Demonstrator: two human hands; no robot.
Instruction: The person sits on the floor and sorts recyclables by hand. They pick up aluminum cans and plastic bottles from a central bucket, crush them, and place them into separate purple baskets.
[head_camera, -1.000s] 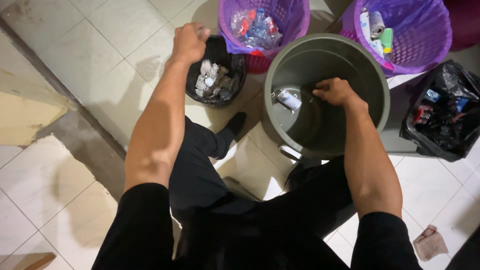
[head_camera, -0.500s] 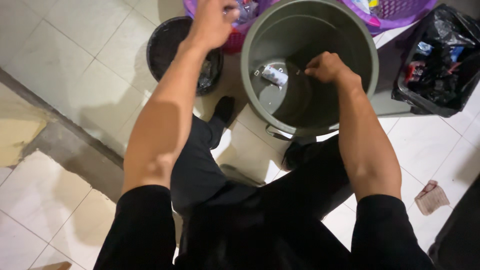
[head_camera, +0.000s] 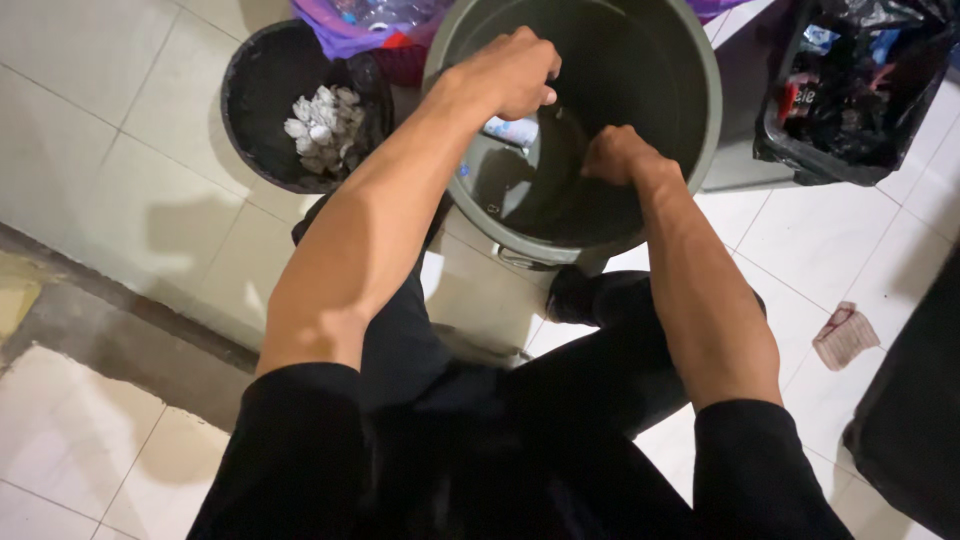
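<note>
A large round grey bin (head_camera: 703, 120) stands on the tiled floor in front of my knees. My left hand (head_camera: 510, 72) hovers over its near-left rim, fingers curled into a fist with nothing showing in it. Just below that hand a crushed clear plastic bottle (head_camera: 512, 131) lies inside the bin. My right hand (head_camera: 615, 155) reaches down into the bin. Its fingers bend downward and are hidden, so whether it holds anything cannot be told.
Left of the bin stands a black bucket (head_camera: 250, 120) lined with a bag and holding several crumpled white pieces (head_camera: 322, 122). A purple basket (head_camera: 335, 38) sits behind it. A black bag of rubbish (head_camera: 850, 110) is at the right. A crumpled wrapper (head_camera: 845, 336) lies on the floor.
My left hand swung right from over the black bucket, past the purple basket, to above the grey bin. The right hand stayed inside the bin. The view moved closer.
</note>
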